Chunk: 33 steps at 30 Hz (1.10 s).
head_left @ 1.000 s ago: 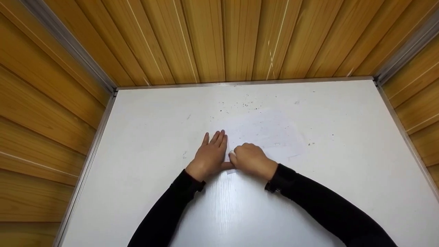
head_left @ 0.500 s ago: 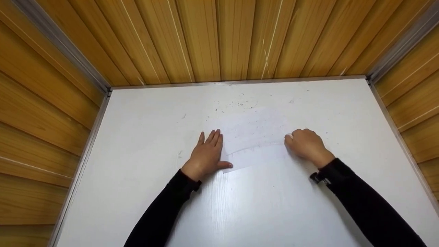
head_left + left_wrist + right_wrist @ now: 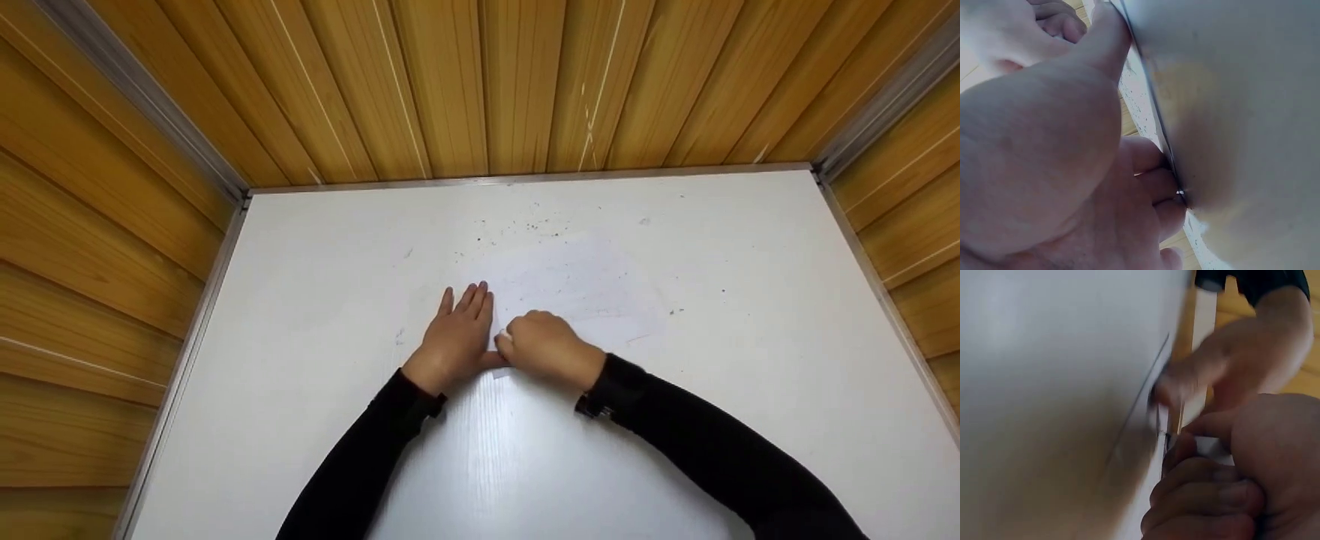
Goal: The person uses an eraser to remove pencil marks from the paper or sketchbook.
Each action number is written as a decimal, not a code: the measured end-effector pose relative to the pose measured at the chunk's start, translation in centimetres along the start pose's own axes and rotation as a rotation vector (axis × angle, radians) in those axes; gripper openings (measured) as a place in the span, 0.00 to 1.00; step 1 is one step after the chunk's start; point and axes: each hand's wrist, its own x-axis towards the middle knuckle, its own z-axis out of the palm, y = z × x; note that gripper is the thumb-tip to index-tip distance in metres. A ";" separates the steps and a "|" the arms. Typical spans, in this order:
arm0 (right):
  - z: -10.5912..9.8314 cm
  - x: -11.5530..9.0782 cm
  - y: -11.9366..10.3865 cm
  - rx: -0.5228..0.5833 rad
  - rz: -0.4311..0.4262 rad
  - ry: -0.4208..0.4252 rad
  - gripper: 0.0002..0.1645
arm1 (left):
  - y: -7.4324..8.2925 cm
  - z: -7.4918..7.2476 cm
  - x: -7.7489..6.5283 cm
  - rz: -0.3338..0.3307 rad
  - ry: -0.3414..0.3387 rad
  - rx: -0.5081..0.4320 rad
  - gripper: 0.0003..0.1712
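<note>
A sheet of white paper (image 3: 559, 281) lies on the white table, with faint line marks across it. My left hand (image 3: 454, 337) is flat at the sheet's left edge, fingers straight and thumb stretched out toward the right hand. Curled into a fist low on the sheet, my right hand (image 3: 546, 346) pinches a small white eraser-like block (image 3: 505, 332), mostly covered by the fingers. In the right wrist view, a pale side of the block (image 3: 1212, 449) shows between thumb and fingers. The right hand overlaps the left thumb in the head view.
Dark specks (image 3: 536, 225) are scattered on the white table (image 3: 330, 262) beyond and around the paper. Metal strips edge the tabletop, and wood-patterned panels (image 3: 480, 90) rise at the back and both sides.
My right hand swept right across the paper to its right side, then came back left beside the left thumb. A curved line seen across the lower sheet is now partly covered. The left hand stayed put.
</note>
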 end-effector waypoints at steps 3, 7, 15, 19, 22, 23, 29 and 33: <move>0.4 0.3 -0.2 -0.010 -0.006 0.005 0.28 | 0.2 0.0 0.1 0.007 0.009 0.007 0.70; -0.4 -0.6 2.8 -0.001 0.063 0.021 0.28 | 0.3 -0.1 0.1 -0.019 -0.014 0.002 0.72; -5.1 -5.0 13.9 0.047 0.256 0.064 0.35 | 0.0 -0.1 -0.4 -0.037 -0.040 -0.002 0.72; -6.2 -5.8 15.9 0.012 0.298 0.090 0.34 | 0.0 -0.2 -0.6 -0.043 -0.029 -0.003 0.71; -5.8 -5.8 15.1 -0.004 0.292 0.111 0.34 | 0.1 -0.1 -0.6 -0.035 -0.029 0.002 0.72; -5.6 -5.6 14.4 0.001 0.286 0.116 0.34 | 0.2 -0.1 -0.6 -0.033 -0.031 0.004 0.72; -3.6 -3.4 7.6 0.061 0.193 0.072 0.32 | 0.2 -0.2 -0.4 -0.045 -0.027 0.020 0.72; -1.8 -1.2 2.2 0.011 0.062 0.022 0.29 | 0.2 -0.2 -0.3 -0.034 0.001 0.018 0.72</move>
